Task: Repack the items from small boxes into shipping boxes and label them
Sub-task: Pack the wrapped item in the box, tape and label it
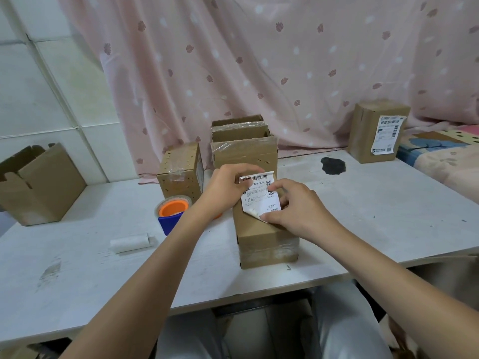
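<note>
While the taped shipping box (264,237) stands near the front edge of the white table (363,216), both hands work a shipping label (260,196) over its top face. At the label's 10 o'clock, the left hand (228,187) pinches the upper edge between thumb and curled fingers. At its 4 o'clock, the right hand (298,206) pinches the lower corner, where the backing paper (252,212) curls away from the label. From the box, a tape dispenser (172,212) with an orange core sits at 9 o'clock, a white paper roll (129,242) lies farther out at 9 o'clock, and an open carton (39,185) stands at the table's left end. Behind, at 12 o'clock, are several taped cartons (243,149); an already labelled box (375,133) stands at 2 o'clock against the pink curtain (259,60).
</note>
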The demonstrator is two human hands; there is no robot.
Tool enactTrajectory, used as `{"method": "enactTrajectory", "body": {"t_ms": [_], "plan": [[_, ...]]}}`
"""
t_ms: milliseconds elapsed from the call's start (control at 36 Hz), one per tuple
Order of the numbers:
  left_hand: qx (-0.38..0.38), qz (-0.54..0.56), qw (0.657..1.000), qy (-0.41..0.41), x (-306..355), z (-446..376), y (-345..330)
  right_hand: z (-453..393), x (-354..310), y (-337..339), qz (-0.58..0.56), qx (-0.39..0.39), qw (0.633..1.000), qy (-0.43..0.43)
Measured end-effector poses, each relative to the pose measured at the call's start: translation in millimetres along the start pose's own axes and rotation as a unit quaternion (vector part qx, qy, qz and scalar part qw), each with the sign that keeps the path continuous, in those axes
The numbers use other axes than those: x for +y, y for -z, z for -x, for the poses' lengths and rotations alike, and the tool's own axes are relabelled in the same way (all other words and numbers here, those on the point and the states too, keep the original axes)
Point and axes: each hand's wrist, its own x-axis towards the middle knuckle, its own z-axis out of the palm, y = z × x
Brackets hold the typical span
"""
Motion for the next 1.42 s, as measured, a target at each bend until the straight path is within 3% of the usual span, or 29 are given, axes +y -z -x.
{"method": "enactTrajectory", "body": {"t_ms": [361,556,667,778,917,1111,1250,1417], "plan": [[-0.007,-0.033,0.999,0.002,-4.4,4.1,-4.1,4.4,-3.0,2.7,0.065,-0.003,0.998,0.002],[0.000,-0.071,0.997,-0.004,-4.1,8.5,-10.5,6.3,-4.7,4.7,0.063,-0.027,0.997,-0.038],[0.043,-0.069,0.996,0.024,-5.2,10.8,-12.3,6.1,-5.6,6.1,0.049,-0.035,0.997,-0.058],[0.106,-0.061,0.991,0.046,4.5,18.5,-14.2,6.2,-4.8,6.5,-0.040,-0.089,0.992,-0.086],[0.146,0.009,0.977,0.158,7.3,28.2,-14.6,5.8,3.0,3.8,-0.103,-0.112,0.981,-0.120],[0.013,0.218,0.914,0.341,13.3,43.9,-15.8,-5.7,10.3,0.8,-0.137,-0.124,0.969,-0.162],[-0.057,0.290,0.887,0.355,13.1,52.2,-13.8,-9.9,9.3,3.0,-0.184,-0.150,0.953,-0.190],[-0.060,0.361,0.861,0.353,14.4,62.1,-13.6,-15.1,13.1,7.0,-0.210,-0.171,0.945,-0.185]]}}
